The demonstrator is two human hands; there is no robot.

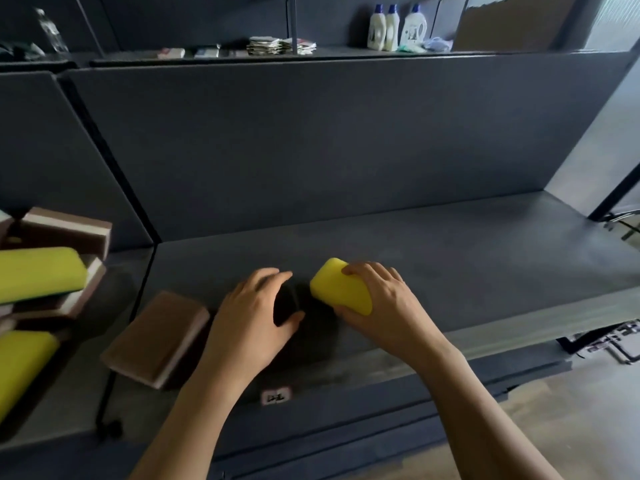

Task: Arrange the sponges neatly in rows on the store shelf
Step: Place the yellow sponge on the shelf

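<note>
Right hand [377, 303] pinching yellow sponge [339, 292] by its sides, probably light, squashy; left hand [252, 323] alongside, grip unclear.

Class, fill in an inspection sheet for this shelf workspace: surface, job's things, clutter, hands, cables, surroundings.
Surface: dark grey shelf, price label on its front edge.
Job's things: yellow sponge, held; brown sponge flat, left of both hands; untidy sponge pile far left.
Clutter: nothing seen.
Hands: right hand grips the yellow sponge; left hand curved over a dark patch, hold unclear.
Cables: nothing seen.
Surroundings: detergent bottles and stacked packets on the upper shelf.
</note>
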